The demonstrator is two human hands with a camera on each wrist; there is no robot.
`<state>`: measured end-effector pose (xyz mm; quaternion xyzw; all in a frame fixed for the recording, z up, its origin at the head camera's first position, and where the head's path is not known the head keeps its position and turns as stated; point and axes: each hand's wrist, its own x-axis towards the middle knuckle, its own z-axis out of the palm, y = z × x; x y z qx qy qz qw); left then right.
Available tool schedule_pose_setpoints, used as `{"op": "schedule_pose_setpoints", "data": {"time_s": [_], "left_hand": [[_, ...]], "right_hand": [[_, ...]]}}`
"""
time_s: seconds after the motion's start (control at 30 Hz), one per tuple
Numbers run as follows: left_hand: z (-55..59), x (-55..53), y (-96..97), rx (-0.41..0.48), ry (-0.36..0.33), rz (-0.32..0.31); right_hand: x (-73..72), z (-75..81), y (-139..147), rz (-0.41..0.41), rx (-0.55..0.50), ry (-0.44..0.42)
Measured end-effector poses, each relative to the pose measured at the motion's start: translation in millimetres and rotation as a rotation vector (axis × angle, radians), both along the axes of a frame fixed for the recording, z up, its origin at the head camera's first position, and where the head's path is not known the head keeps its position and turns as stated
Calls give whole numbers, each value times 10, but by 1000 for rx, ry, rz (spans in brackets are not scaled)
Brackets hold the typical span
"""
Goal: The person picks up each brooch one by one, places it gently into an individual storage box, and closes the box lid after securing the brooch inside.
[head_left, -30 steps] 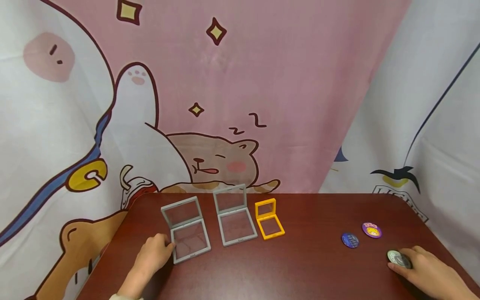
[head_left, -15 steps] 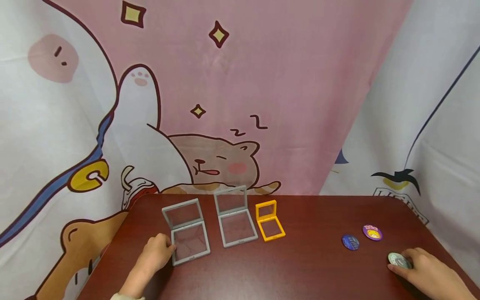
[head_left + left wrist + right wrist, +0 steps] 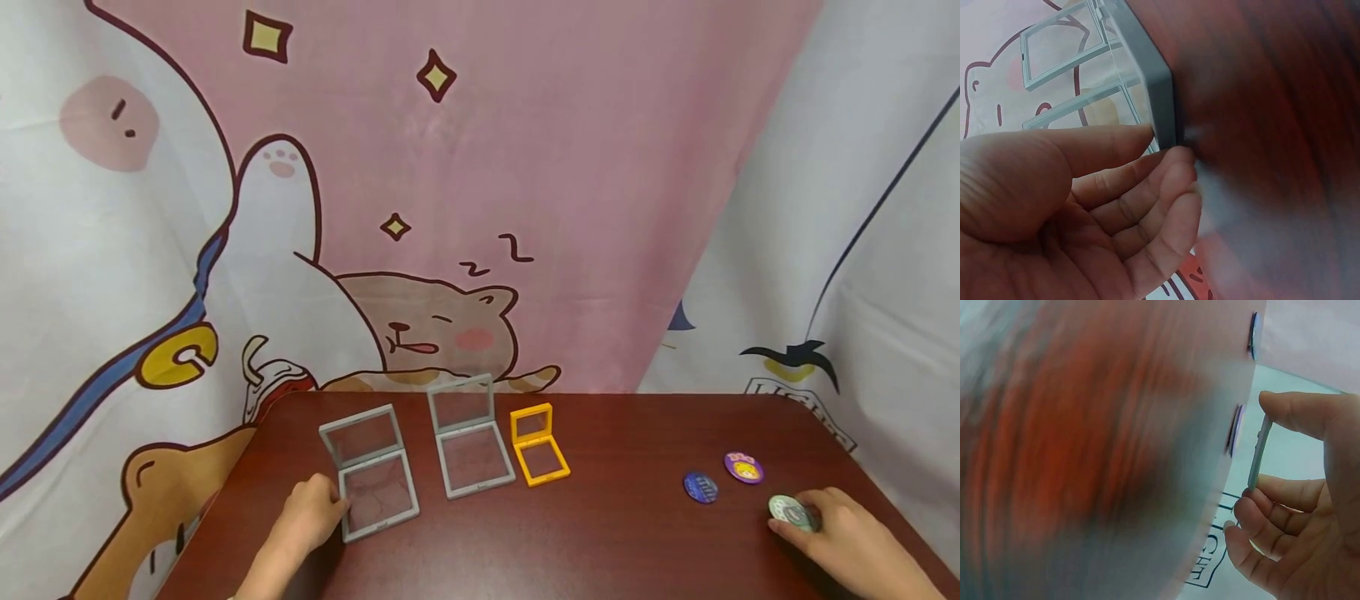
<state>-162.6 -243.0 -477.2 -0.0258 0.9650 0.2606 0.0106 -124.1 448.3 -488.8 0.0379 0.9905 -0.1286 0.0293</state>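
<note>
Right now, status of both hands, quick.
Left hand: closed, thumb and fingers holding the edge of the leftmost gray frame.
Right hand: closed, holding the pale green round badge between thumb and fingers.

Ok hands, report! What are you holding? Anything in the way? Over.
Left hand pinching leftmost gray hinged display frame. Right hand pinching pale green badge. No obstruction seen at badge; blue badge and purple badge lie apart from it.

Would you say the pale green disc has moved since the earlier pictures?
Yes, slightly: in the head view, the pale green disc has shifted up-left, nearer the blue disc.
</note>
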Motion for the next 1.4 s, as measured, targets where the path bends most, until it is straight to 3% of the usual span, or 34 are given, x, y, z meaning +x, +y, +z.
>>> {"op": "schedule_pose_setpoints", "data": {"time_s": [0.23, 0.5, 0.83, 1.17, 1.4], "left_hand": [[-9, 38, -17, -6, -29, 9], [-12, 52, 6, -14, -4, -3], [29, 121, 38, -7, -22, -7], [11, 167, 26, 10, -19, -11], [27, 212, 40, 42, -71, -8]], "right_hand": [[3, 21, -123, 13, -25, 91], [26, 109, -272, 44, -40, 220], [10, 251, -554, 60, -75, 196], [-2, 336, -910, 133, -103, 286], [-6, 345, -1189, 168, -134, 373]]}}
